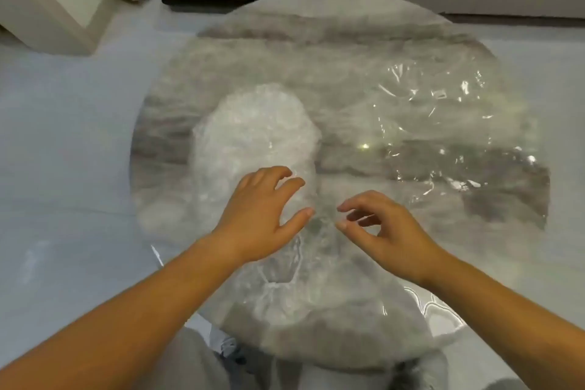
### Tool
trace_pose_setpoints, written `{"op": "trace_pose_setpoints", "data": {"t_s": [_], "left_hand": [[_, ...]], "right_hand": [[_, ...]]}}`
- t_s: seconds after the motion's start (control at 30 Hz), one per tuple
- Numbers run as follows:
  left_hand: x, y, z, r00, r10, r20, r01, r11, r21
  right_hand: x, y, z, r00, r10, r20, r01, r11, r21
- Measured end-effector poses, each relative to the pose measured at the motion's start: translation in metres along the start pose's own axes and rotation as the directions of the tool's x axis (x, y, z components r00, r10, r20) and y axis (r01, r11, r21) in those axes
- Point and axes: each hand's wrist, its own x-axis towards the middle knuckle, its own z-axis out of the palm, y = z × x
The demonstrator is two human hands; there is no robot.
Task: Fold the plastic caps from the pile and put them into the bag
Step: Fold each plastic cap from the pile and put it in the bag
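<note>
- One cap (286, 277) lies spread flat at the table's (316, 25) near edge, its crinkled rim showing between the two wrists.
- The pile (253, 136) of caps sits left of the table's middle, touching the flat cap's far side.
- The left hand (259, 215) hovers over the pile's near end, fingers spread and lightly bent, gripping nothing.
- The right hand (389, 231) is just beside it, fingers loosely curled, thumb and forefinger a little apart; it seems to hold nothing, though the clear film makes this hard to judge.
- The bag (443, 130) lies flat toward the right edge, well apart from both hands.
- Pale floor (63, 136) surrounds the table.
</note>
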Motion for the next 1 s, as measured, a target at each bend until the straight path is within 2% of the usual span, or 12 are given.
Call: {"op": "trace_pose_setpoints", "data": {"t_s": [0.13, 0.23, 0.37, 0.43, 0.5, 0.6, 0.83, 0.93, 1.0], "left_hand": [[0.015, -0.012, 0.029, 0.973, 0.21, -0.101, -0.186, 0.961, 0.205], [0.027, -0.016, 0.037, 0.943, 0.3, -0.145, -0.255, 0.93, 0.266], [0.035, -0.016, 0.033, 0.962, 0.248, -0.113, -0.213, 0.943, 0.257], [0.03, -0.012, 0.035, 0.969, 0.228, -0.096, -0.194, 0.942, 0.274], [0.027, -0.009, 0.034, 0.975, 0.197, -0.104, -0.164, 0.95, 0.267], [0.016, 0.0, 0.029, 0.978, 0.159, -0.133, -0.129, 0.969, 0.211], [-0.011, 0.019, 0.031, 0.977, 0.144, -0.155, -0.13, 0.987, 0.095], [-0.022, 0.029, 0.039, 0.981, 0.161, -0.112, -0.152, 0.985, 0.087], [-0.03, 0.037, 0.043, 0.973, 0.222, -0.067, -0.21, 0.965, 0.155]], "right_hand": [[0.015, 0.036, 0.024, 0.996, 0.085, 0.041, -0.087, 0.993, 0.076], [0.02, 0.05, 0.035, 0.997, 0.054, 0.06, -0.06, 0.992, 0.112], [0.03, 0.051, 0.037, 0.988, 0.081, 0.132, -0.093, 0.992, 0.084], [0.027, 0.052, 0.041, 0.989, 0.089, 0.117, -0.094, 0.995, 0.038], [0.024, 0.051, 0.042, 0.99, 0.118, 0.073, -0.119, 0.993, 0.017], [0.011, 0.045, 0.04, 0.99, 0.137, 0.021, -0.138, 0.986, 0.091], [-0.031, 0.046, 0.014, 0.99, 0.115, -0.085, -0.101, 0.982, 0.161], [-0.053, 0.064, 0.004, 0.978, 0.156, -0.136, -0.143, 0.985, 0.1], [-0.066, 0.076, -0.001, 0.966, 0.191, -0.173, -0.193, 0.981, 0.005]]}}
